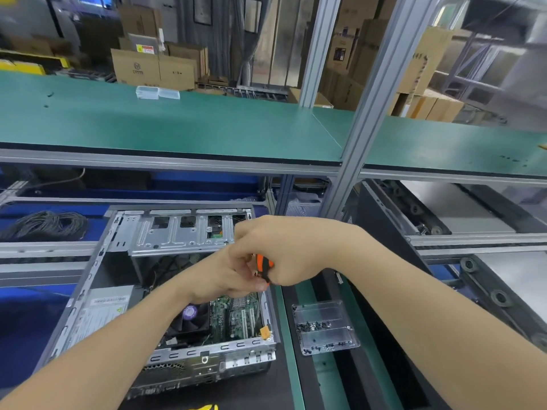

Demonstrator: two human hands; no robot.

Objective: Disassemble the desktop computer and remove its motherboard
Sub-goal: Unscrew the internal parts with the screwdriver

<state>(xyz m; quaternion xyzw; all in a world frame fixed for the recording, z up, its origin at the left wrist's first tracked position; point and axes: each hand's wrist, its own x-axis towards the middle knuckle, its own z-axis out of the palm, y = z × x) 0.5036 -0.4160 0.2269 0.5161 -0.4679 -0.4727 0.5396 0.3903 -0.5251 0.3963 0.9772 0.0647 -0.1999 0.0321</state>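
Two bare forearms reach in low, meeting over the open desktop computer, which lies on its side on the dark tabletop. The right hand curls round the orange-and-black screwdriver; the left hand pinches its lower end, above the green motherboard. Just right of the case sits a clear tray holding dark screws.

Open computer case sits up front, with the motherboard in its right half. The cooler fan lies just left of that, the power supply further left, and the drive cage behind. Left hand and right hand meet on a screwdriver above the board. The screw tray is right of the case, the coiled cable back left.
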